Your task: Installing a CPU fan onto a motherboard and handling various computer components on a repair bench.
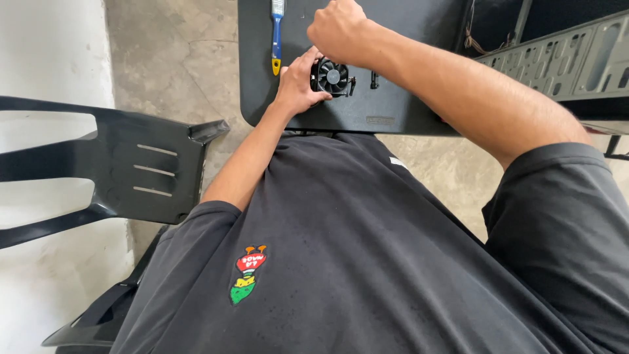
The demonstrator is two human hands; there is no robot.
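A small black cooling fan sits on a black flat panel in front of me. My left hand grips the fan's left side, fingers wrapped around its edge. My right hand is closed in a fist just above the fan; whatever it holds is hidden by the fingers. A small black part lies on the panel just right of the fan.
A paintbrush with a blue and yellow handle lies on the panel left of the hands. A black plastic chair stands at the left. A grey perforated metal computer case is at the upper right. Concrete floor lies below.
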